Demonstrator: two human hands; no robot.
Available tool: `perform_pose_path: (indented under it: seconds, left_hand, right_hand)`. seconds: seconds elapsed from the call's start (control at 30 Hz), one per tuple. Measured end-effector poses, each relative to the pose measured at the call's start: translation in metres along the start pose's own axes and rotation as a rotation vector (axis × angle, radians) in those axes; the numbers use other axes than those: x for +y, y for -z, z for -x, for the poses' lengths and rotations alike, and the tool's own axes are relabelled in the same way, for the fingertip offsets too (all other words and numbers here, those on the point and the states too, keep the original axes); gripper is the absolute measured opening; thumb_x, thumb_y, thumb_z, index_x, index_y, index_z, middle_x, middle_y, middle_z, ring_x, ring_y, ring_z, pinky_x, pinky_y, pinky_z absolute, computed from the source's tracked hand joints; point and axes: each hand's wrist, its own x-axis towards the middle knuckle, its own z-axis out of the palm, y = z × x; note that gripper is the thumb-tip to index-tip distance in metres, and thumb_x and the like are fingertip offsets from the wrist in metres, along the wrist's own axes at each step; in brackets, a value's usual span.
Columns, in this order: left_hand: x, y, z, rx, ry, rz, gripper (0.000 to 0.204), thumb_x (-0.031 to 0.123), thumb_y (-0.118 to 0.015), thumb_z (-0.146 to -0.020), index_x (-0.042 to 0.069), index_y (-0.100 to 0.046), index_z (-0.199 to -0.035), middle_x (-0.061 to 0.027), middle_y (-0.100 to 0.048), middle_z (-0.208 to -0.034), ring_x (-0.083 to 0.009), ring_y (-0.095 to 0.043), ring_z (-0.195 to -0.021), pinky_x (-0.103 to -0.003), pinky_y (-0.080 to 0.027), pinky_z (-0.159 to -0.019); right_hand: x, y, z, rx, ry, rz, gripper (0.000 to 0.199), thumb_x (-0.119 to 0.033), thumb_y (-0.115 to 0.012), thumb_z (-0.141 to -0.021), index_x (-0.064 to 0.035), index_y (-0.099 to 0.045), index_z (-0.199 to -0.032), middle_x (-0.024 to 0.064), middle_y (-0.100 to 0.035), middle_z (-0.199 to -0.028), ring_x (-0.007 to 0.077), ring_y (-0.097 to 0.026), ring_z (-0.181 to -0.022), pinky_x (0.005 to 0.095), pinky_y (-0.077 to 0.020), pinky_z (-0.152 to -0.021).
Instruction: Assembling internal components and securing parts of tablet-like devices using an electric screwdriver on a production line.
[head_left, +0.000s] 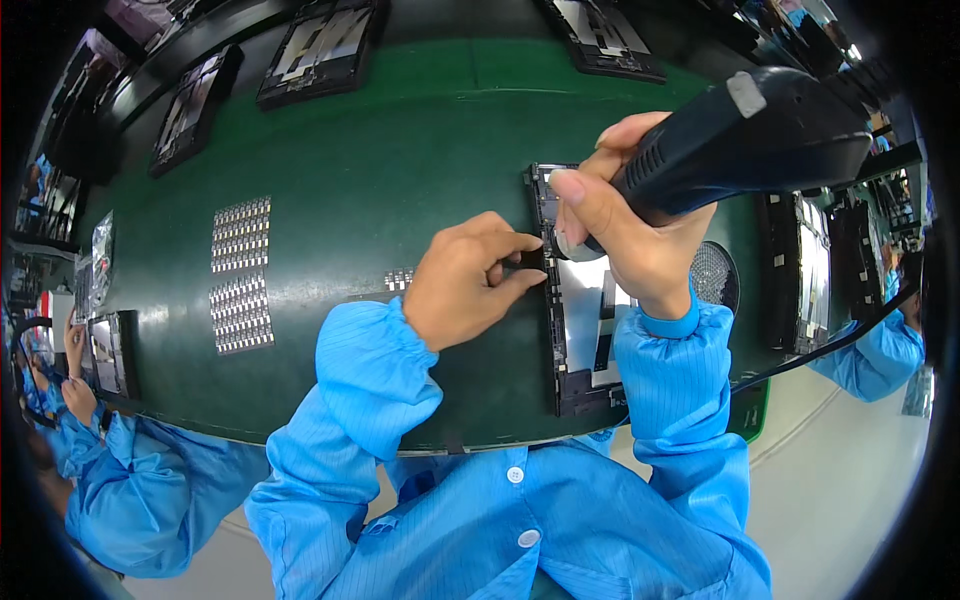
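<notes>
An opened electronic device in a black frame lies in front of me, with silver panels and small parts showing. My left hand is at its left edge, thumb and forefinger pinching a small dark piece that I cannot fully make out. My right hand is wrapped round a bulky black hand-held tool with ribbed vents and a light patch on top. Its rounded grey end is over the device's upper part, partly covered by my fingers. Right beside the left hand lies a short strip of small parts.
Two sheets of small parts lie on the green table. More framed devices stand along the far side and right. A round dish sits beyond my right wrist. A black cable crosses at right. Co-workers flank me.
</notes>
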Motion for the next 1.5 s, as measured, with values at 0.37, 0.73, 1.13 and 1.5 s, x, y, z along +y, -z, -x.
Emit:
perform_pose_path:
  seconds: [0.37,0.73,1.13,1.5]
  left_hand:
    - [-0.007,-0.012,0.000,0.074,-0.013,0.070,0.016,0.007,-0.073,-0.072,0.000,-0.068,-0.085,-0.0081,-0.054,-0.072,-0.0169,-0.051,-0.052,-0.031,-0.042,-0.048]
    - [0.014,-0.025,0.036,0.062,-0.488,-0.249,0.030,0.025,-0.078,-0.067,0.004,-0.063,-0.080,-0.0090,-0.059,-0.084,-0.0256,-0.059,-0.082,-0.038,-0.048,-0.068]
    - [0.026,-0.060,0.063,-0.258,-0.651,-0.331,0.050,0.042,-0.067,-0.073,-0.001,-0.064,-0.098,-0.0178,-0.059,-0.113,-0.0337,-0.049,-0.117,-0.051,-0.032,-0.103]
    - [0.035,-0.083,0.064,-0.186,-0.608,-0.390,0.031,0.018,-0.056,-0.076,-0.001,-0.064,-0.099,-0.0184,-0.059,-0.111,-0.0324,-0.050,-0.114,-0.050,-0.034,-0.102]
  right_hand:
    - [0.000,-0.009,0.001,0.086,0.003,-0.076,0.029,0.003,-0.074,-0.071,0.0028,-0.055,-0.093,0.0072,-0.062,-0.062,0.0101,-0.059,-0.053,0.0211,-0.0462,-0.048]
    - [0.008,-0.005,-0.004,0.027,-0.017,0.036,0.031,0.010,-0.067,-0.076,0.0007,-0.049,-0.100,0.0080,-0.058,-0.061,0.0128,-0.056,-0.049,0.0251,-0.0465,-0.047]
    - [0.017,-0.007,-0.004,0.113,-0.036,-0.033,0.026,0.005,-0.071,-0.073,0.0048,-0.053,-0.091,0.0041,-0.057,-0.055,0.0081,-0.053,-0.045,0.0206,-0.0384,-0.041]
    - [0.017,-0.001,-0.001,0.033,-0.040,0.024,0.031,0.011,-0.065,-0.076,-0.0002,-0.049,-0.100,0.0092,-0.058,-0.063,0.0140,-0.056,-0.049,0.0276,-0.0475,-0.049]
